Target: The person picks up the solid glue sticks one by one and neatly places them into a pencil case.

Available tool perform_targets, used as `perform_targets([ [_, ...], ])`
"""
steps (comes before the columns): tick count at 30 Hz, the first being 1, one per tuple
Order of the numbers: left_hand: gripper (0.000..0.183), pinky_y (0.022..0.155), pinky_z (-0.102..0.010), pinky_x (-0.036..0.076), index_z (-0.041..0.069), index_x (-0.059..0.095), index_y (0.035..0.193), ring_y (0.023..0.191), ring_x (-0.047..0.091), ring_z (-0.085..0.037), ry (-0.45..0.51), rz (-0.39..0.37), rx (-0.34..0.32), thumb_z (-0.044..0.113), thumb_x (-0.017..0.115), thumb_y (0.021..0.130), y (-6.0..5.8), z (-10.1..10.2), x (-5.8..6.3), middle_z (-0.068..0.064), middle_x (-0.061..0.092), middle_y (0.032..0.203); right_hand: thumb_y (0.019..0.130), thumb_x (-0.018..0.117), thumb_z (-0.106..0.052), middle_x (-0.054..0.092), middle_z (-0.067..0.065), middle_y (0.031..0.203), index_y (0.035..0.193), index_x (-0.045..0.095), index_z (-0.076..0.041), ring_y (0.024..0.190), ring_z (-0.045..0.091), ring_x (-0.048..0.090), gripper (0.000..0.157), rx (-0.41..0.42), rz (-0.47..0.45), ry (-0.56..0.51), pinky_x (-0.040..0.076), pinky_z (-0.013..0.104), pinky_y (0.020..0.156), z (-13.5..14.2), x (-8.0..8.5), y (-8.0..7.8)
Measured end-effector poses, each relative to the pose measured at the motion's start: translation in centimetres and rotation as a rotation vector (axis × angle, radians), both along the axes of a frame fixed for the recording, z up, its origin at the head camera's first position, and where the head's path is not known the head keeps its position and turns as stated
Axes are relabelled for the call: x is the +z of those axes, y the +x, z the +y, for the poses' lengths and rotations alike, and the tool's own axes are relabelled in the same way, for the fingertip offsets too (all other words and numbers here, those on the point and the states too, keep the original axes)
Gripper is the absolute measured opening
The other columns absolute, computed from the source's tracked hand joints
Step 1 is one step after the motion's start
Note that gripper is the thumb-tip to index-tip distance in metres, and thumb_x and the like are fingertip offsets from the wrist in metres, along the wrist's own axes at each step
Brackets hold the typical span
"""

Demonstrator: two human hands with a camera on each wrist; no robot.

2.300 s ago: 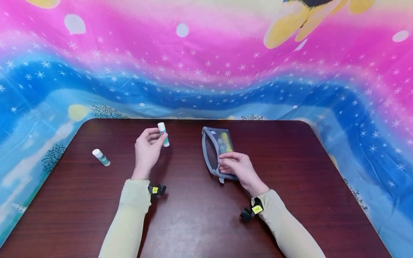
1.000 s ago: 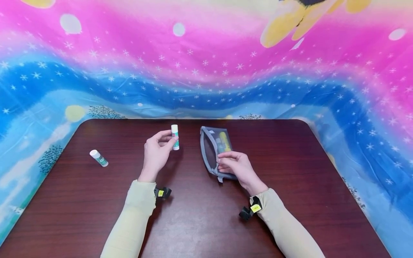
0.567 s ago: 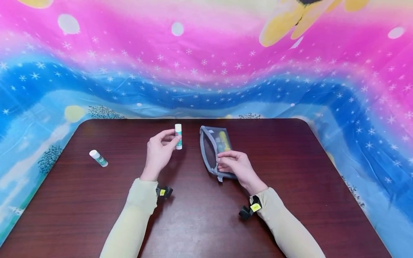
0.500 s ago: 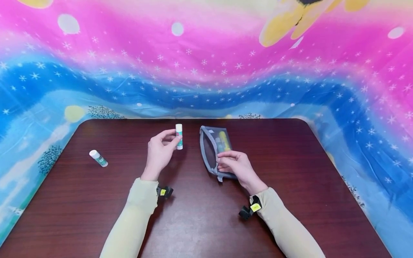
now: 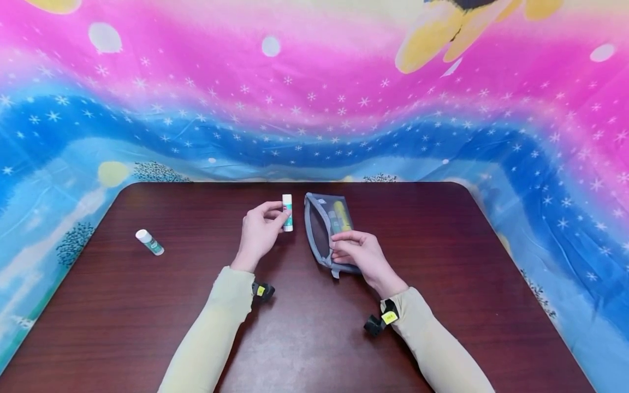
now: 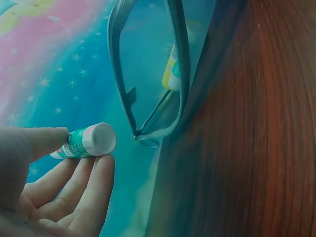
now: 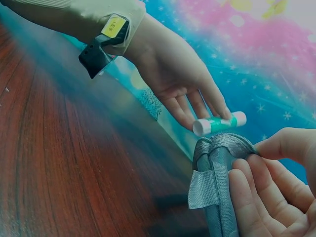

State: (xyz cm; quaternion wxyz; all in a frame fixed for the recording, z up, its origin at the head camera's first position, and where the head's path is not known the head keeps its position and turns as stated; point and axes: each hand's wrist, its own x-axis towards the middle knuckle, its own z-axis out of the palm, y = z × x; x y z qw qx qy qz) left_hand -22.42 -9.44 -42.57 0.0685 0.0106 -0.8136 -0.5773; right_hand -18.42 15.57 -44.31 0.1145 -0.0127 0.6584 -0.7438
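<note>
My left hand pinches a glue stick with a white cap and green label between thumb and fingers, just left of the pouch mouth. In the left wrist view the glue stick points one white end toward the pouch opening. My right hand pinches the near edge of a grey mesh zipper pouch, whose mouth gapes toward the left. Through the mesh show a yellow item and a green-and-white one beside it. A second glue stick lies on the table at the left.
The dark wood table has rounded far corners. A printed cloth in pink and blue hangs behind it and along both sides. Each wrist wears a black camera mount with a yellow label.
The left hand has carried the glue stick rightward, close to the pouch, and the stick has turned more upright. The right hand and pouch have hardly moved.
</note>
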Motion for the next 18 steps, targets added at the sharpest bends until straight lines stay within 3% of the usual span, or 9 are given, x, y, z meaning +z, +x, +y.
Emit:
perform_targets([
  [11,0.034,0.068,-0.033,0.061,0.006,0.071,0.124,0.07,0.073,-0.019,0.017,-0.054,-0.052,0.024,0.075,0.095,-0.4,2.2,-0.2,-0.01,0.074,0.096,0.091,0.074,-0.005,0.072,0.026,0.097,0.112,0.071,0.008,0.072,0.021,0.071,0.025,-0.004,0.002,0.003,0.061,0.039,0.074,0.1,-0.2,0.0],
  [18,0.032,0.067,-0.033,0.061,0.004,0.072,0.122,0.07,0.073,-0.019,0.05,-0.114,-0.049,0.021,0.075,0.095,-0.6,3.3,-0.6,-0.011,0.074,0.094,0.091,0.074,-0.005,0.071,0.029,0.1,0.113,0.07,0.008,0.072,0.021,0.072,0.025,-0.003,0.004,0.005,0.061,0.039,0.074,0.1,-0.2,-0.1],
])
